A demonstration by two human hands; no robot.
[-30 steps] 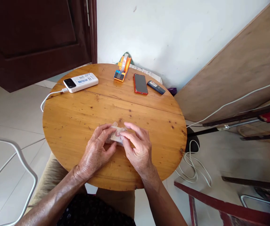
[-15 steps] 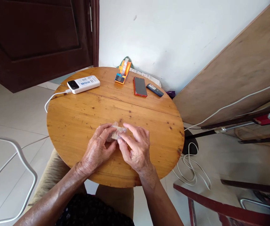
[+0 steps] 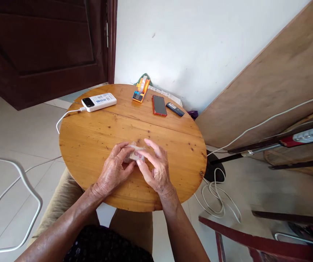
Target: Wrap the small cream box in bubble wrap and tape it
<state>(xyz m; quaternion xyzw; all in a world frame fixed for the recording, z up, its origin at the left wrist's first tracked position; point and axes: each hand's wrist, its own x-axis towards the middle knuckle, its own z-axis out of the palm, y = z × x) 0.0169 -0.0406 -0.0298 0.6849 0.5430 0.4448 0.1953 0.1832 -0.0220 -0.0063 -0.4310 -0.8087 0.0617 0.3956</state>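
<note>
A small pale packet (image 3: 135,154) with reddish print, wrapped in clear film, is on or just above the near middle of the wooden table. My left hand (image 3: 116,165) grips its left end, thumb at the near side and fingers over the far side. At its right end is my right hand (image 3: 156,167), with the thumb tip at the near corner and a finger along the top. The index finger of that hand is lifted off the packet. What exactly is inside the film is too small to make out.
Along the table's (image 3: 90,145) back are a white power bank (image 3: 101,102) with a cable, an orange tape dispenser (image 3: 141,89), a red-edged phone (image 3: 159,105) and a dark blue handset (image 3: 175,109). Coiled white cable (image 3: 216,196) lies on the floor at right.
My right fingers have spread and the index finger has lifted, showing more of the packet's printed face. My left hand keeps its grip. The whole view has shifted slightly.
</note>
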